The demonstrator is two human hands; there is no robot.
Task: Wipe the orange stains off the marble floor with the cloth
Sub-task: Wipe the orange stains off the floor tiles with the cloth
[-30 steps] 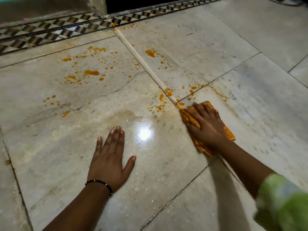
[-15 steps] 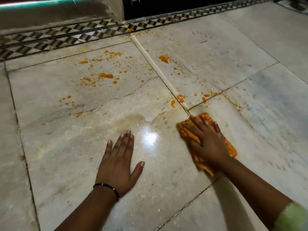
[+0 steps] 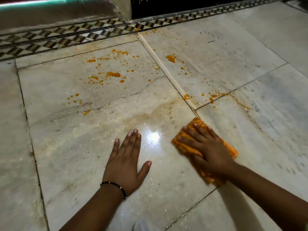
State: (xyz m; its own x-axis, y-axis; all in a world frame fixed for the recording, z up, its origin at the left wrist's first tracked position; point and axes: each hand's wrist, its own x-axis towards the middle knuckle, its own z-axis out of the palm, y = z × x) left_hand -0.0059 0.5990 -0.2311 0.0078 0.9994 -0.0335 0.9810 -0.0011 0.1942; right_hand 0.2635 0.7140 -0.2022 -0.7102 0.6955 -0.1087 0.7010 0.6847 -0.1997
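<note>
An orange cloth (image 3: 185, 145) lies flat on the marble floor (image 3: 83, 147), and my right hand (image 3: 208, 150) presses on it with straight, spread fingers. My left hand (image 3: 125, 162) rests flat on the floor to the left of the cloth, palm down, holding nothing. Orange stains (image 3: 113, 74) speckle the tile beyond my left hand. A larger orange blot (image 3: 170, 58) and smaller drops (image 3: 213, 96) sit past the cloth, near the tile joints. A wet, faintly yellowish smear (image 3: 158, 112) lies just ahead of both hands.
A patterned black-and-white border strip (image 3: 83, 37) runs along the far edge of the floor, with a wall base (image 3: 58, 15) behind it and a dark opening (image 3: 166, 5) at the top. A pale raised joint strip (image 3: 166, 70) runs diagonally between the tiles.
My right hand has slid the cloth toward me and slightly left, off the tile joint. The stains near that joint's corner are wiped. My left hand stays planted.
</note>
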